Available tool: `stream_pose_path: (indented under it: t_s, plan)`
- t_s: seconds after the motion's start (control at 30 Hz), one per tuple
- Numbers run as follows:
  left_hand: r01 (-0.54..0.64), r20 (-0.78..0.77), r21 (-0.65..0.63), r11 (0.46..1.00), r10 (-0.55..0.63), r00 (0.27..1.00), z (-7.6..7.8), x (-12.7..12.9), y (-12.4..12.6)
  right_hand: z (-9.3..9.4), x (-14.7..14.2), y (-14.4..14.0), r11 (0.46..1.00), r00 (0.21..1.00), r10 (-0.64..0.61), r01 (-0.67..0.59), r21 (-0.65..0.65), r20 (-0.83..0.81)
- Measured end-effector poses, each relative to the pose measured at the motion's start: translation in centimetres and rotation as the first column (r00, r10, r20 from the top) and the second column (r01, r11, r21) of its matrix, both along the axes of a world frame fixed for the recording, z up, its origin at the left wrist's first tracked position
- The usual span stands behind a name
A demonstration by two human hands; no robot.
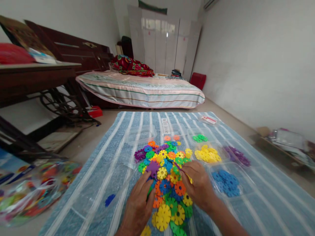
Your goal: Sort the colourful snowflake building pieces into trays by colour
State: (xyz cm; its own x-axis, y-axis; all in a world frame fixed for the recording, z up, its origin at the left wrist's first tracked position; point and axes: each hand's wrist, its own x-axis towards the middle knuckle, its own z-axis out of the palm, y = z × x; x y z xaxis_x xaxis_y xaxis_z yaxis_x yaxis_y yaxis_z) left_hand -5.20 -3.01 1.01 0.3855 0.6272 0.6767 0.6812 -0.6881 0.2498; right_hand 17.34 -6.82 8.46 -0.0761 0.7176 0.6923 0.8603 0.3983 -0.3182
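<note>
A mixed heap of notched plastic discs (pixel 165 186) in yellow, orange, green, blue and purple lies between my hands. My left hand (pixel 138 203) rests at the heap's left side, fingers stretched out, its fingertips by a purple disc (pixel 153 168). On the heap's right side my right hand (pixel 198 184) is closed with thumb and fingers together, and a purple disc (pixel 178 166) seen edge-on sticks out from the fingertips. A yellow disc (pixel 189 179) shows beside that thumb, partly hidden; whether it is held too is unclear.
Clear plastic boxes on the striped cloth (pixel 103 170) hold blue discs (pixel 226 183), yellow discs (pixel 208 154), green discs (pixel 199 138) and purple discs (pixel 237 156). One dark blue disc (pixel 109 200) lies at left. A bag of colourful pieces (pixel 36 193) stands on the floor.
</note>
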Motion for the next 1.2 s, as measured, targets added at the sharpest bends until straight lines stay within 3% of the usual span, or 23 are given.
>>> stream_pose_path:
  t_s: [0.07, 0.13, 0.2, 0.3, 0.37, 0.4, 0.47, 0.57, 0.63, 0.73, 0.8, 1.2]
  plan:
    - [0.002, -0.014, 0.011, 1.0, -0.002, 1.0, 0.0, 0.0, 0.1, 0.8, 3.4, -0.5, 0.994, 0.992, -0.106, 0.104, 0.035, 0.073]
    - [0.007, -0.03, 0.016, 1.0, -0.006, 1.0, 0.1, 0.0, 0.0, 1.6, 7.7, -1.0, 0.95, 0.936, -0.311, 0.3, 0.088, 0.165]
    - [0.012, -0.036, 0.012, 1.0, -0.011, 0.999, 0.4, 0.1, -0.1, 2.2, 12.4, -1.4, 0.843, 0.797, -0.533, 0.531, 0.091, 0.285]
    - [0.01, -0.028, 0.0, 1.0, -0.01, 1.0, 0.8, 0.3, -0.5, 2.4, 18.1, -1.7, 0.611, 0.536, -0.715, 0.791, 0.028, 0.449]
    - [0.01, -0.025, -0.014, 1.0, -0.01, 1.0, 1.1, 0.5, -0.7, 1.9, 19.7, -1.9, 0.561, 0.501, -0.722, 0.828, -0.021, 0.476]
    - [0.012, -0.025, -0.022, 1.0, -0.012, 1.0, 1.2, 0.5, -0.8, 1.4, 19.6, -1.9, 0.59, 0.541, -0.706, 0.806, -0.043, 0.457]
    - [0.013, -0.025, -0.036, 0.999, -0.014, 1.0, 1.3, 0.6, -1.0, 0.2, 17.6, -2.0, 0.72, 0.689, -0.63, 0.691, -0.062, 0.358]
    - [0.005, -0.028, -0.054, 0.999, -0.006, 1.0, 1.3, 0.8, -1.1, -1.5, 11.6, -2.0, 0.915, 0.906, -0.375, 0.396, -0.076, 0.197]
    - [-0.001, -0.03, -0.069, 0.998, -0.001, 1.0, 1.2, 0.8, -1.1, -2.1, 7.0, -2.0, 0.969, 0.975, -0.168, 0.19, -0.155, 0.148]
    - [-0.006, -0.032, -0.085, 0.996, 0.003, 0.999, 1.1, 0.8, -1.2, -2.2, 1.7, -2.1, 0.959, 0.996, 0.056, -0.034, -0.281, 0.074]
    - [-0.007, -0.033, -0.086, 0.996, 0.004, 0.999, 1.1, 0.8, -1.2, -2.0, -0.3, -2.5, 0.93, 0.99, 0.127, -0.098, -0.355, 0.058]
    - [-0.022, -0.053, -0.144, 0.989, 0.014, 0.998, 1.1, 0.8, -1.4, -3.3, -5.3, -5.1, 0.904, 0.97, 0.195, -0.121, -0.409, 0.143]
